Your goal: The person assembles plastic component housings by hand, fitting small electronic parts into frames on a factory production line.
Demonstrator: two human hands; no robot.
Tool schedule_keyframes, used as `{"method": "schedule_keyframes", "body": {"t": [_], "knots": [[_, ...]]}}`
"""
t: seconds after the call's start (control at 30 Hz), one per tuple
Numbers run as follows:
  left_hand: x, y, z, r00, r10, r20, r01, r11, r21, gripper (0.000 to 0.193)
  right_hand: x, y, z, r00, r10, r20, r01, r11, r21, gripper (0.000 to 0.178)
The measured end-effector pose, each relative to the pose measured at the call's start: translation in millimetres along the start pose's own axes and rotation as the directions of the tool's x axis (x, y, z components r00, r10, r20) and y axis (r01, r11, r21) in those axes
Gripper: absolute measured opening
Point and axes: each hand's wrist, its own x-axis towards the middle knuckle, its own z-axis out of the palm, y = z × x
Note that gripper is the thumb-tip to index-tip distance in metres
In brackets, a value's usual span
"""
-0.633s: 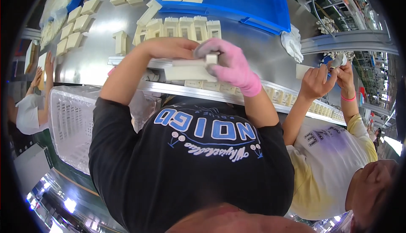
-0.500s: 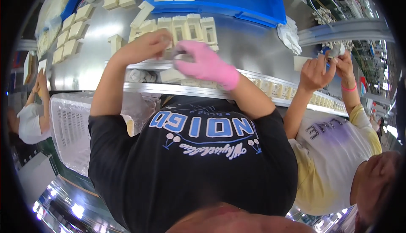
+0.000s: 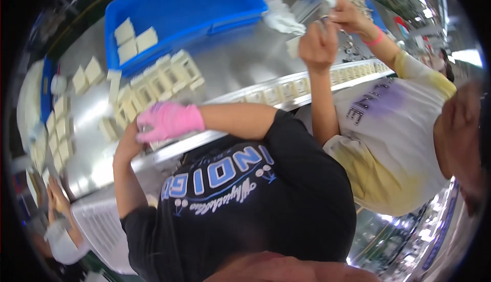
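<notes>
Head view: handling of the cream blocks (image 3: 148, 95) on the steel table (image 3: 240, 67), left of centre below the blue tray (image 3: 204, 5) — judged mid-gather; the next move calls for a firm hold on one block. Right hand (image 3: 169, 121), pink-gloved, lies curled over blocks at the table edge, left hand (image 3: 128, 141) bare beneath it, elbows bent — grip cannot be told.

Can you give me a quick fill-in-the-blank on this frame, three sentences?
1. The right hand wears a ____ glove.
2. The bare left hand rests at the edge of the shiny ____ table by the small cream rectangular blocks.
3. Two cream blocks lie inside the ____ plastic bin.

Missing words: pink; metal; blue
</notes>
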Motion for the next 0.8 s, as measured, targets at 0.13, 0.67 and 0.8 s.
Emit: {"method": "schedule_keyframes", "body": {"t": [0.13, 0.67, 0.8], "knots": [[11.2, 5.2, 2.2, 0.998, -0.063, 0.000, 0.063, 0.997, -0.044, 0.037, 1.3, 19.4, 15.6, 0.999, 0.016, -0.045, -0.015, 1.000, 0.025, 0.039], [19.0, 33.9, 10.8, 0.913, -0.356, 0.198, 0.393, 0.897, -0.201, 0.026, -59.6, 46.9, 15.9, 0.962, -0.144, -0.231, -0.015, 0.819, -0.573, 0.033], [26.8, 42.9, 9.7, 0.919, -0.350, 0.183, 0.362, 0.932, -0.035, 0.029, -74.7, 50.5, 10.7, 0.986, 0.069, -0.155, -0.138, 0.853, -0.503, 0.033]]}}
